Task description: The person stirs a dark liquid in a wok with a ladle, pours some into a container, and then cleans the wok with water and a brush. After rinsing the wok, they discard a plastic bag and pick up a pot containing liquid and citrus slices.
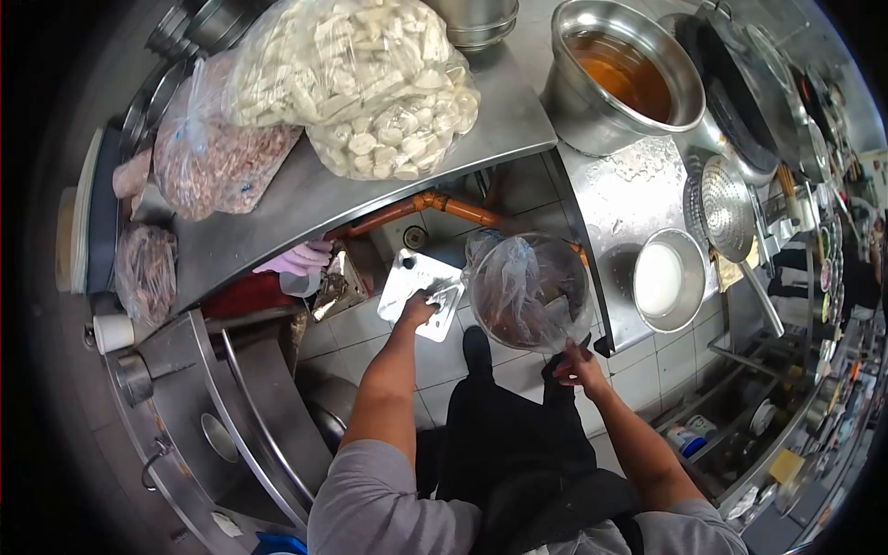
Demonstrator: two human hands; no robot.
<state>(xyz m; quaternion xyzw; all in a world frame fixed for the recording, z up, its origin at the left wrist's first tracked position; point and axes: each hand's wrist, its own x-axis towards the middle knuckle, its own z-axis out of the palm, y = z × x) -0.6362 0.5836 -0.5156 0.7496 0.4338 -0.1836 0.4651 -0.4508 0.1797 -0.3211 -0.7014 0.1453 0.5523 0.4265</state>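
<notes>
My left hand is closed on a shiny, whitish rectangular panel with rounded corners and a dark hole near one corner. Its fingertips are partly hidden. To the right of the panel is a round see-through tub, above the tiled floor in front of my feet. A crumpled clear plastic bag lies in and over the tub. My right hand pinches the bag's gathered end at the tub's near right rim. Brownish contents show dimly through the plastic.
On the steel table lie a big bag of pale cut pieces and a bag of pinkish meat. A deep pot of amber liquid, a bowl of white liquid and a perforated ladle occupy the right counter.
</notes>
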